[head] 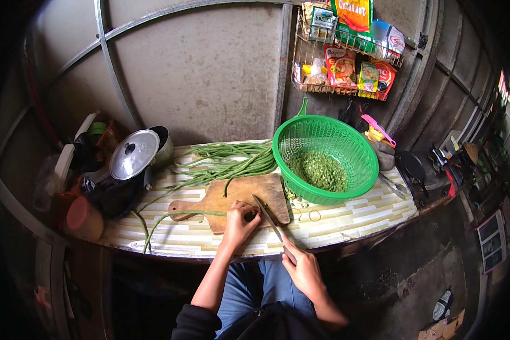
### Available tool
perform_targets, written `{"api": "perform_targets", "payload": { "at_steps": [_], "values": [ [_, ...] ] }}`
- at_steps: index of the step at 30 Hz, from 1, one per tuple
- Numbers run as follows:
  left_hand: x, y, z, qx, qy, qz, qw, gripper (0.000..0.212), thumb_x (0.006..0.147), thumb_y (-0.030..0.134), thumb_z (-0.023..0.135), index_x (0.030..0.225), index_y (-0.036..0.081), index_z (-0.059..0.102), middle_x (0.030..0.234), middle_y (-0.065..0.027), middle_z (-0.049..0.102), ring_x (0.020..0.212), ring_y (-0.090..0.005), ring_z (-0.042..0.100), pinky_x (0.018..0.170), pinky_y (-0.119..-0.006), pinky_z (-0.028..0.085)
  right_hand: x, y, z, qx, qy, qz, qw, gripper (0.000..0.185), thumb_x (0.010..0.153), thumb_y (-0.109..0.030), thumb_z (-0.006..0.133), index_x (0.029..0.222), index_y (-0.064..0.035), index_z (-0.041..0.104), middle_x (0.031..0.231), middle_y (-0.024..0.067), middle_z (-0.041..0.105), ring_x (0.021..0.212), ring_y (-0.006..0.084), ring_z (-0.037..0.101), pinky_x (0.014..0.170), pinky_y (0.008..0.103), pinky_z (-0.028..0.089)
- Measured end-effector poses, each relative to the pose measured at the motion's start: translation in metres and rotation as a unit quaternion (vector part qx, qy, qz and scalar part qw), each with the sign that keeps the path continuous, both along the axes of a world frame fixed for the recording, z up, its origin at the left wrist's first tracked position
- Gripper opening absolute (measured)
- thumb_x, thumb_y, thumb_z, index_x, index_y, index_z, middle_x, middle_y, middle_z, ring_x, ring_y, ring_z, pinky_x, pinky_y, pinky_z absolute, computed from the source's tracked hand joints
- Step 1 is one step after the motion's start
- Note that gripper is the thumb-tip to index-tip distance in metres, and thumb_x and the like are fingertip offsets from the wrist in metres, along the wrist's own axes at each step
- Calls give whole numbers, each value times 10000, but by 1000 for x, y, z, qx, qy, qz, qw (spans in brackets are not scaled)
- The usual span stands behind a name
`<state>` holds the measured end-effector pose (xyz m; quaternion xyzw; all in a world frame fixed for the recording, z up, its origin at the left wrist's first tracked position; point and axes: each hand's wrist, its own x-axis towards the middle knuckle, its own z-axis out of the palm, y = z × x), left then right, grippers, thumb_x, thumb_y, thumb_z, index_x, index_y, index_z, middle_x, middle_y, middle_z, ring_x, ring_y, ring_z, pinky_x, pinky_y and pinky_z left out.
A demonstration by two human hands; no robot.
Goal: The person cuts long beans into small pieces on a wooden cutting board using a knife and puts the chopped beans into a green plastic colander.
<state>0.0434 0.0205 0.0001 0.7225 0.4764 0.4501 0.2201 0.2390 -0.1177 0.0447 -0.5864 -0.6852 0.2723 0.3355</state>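
Observation:
On the wooden cutting board [221, 191], my left hand [240, 221] grips a long bean [182, 212] whose tail runs left over the board's handle and droops at the table's front edge. A kitchen knife [272, 221] is held by its handle in my right hand [301, 265]. Its blade points away from me over the board's right part, close beside my left fingers. Behind the board lies a heap of whole long beans [233, 159]. A green plastic basket [367, 180] to the right holds chopped beans [323, 172].
Rubber bands [314, 215] and bean scraps lie right of the board. Metal spoons [393, 185] rest beyond the basket. At left stand a lidded pot [134, 155] and a red-lidded container [85, 219]. A wire rack [348, 42] with seasoning packets hangs on the wall.

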Motion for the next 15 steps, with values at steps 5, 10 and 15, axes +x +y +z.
{"api": "perform_targets", "payload": {
  "at_steps": [5,10,15],
  "values": [
    [2,1,0,-24,-3,13,1000,205,772,84,761,956,-6,759,876,-150,695,891,-307,606,821,-405,513,5,-16,4,34,45,3,998,599,911,-76,640,1484,-134,476,1010,256,694,916,434,677,783,470,543],
    [1,0,-4,0,-5,24,1000,212,779,83,769,965,-17,759,872,-155,688,877,-307,602,813,-408,507,3,-23,6,6,49,2,999,595,912,-85,647,1481,-126,477,1069,260,688,938,437,670,781,458,547],
    [1,1,-3,-7,-3,21,1000,203,776,78,771,958,-12,766,873,-146,692,882,-297,606,817,-396,510,-1,-22,4,-3,50,-1,999,600,915,-82,640,1487,-123,465,1021,269,688,922,448,664,760,468,547]
  ]
}}
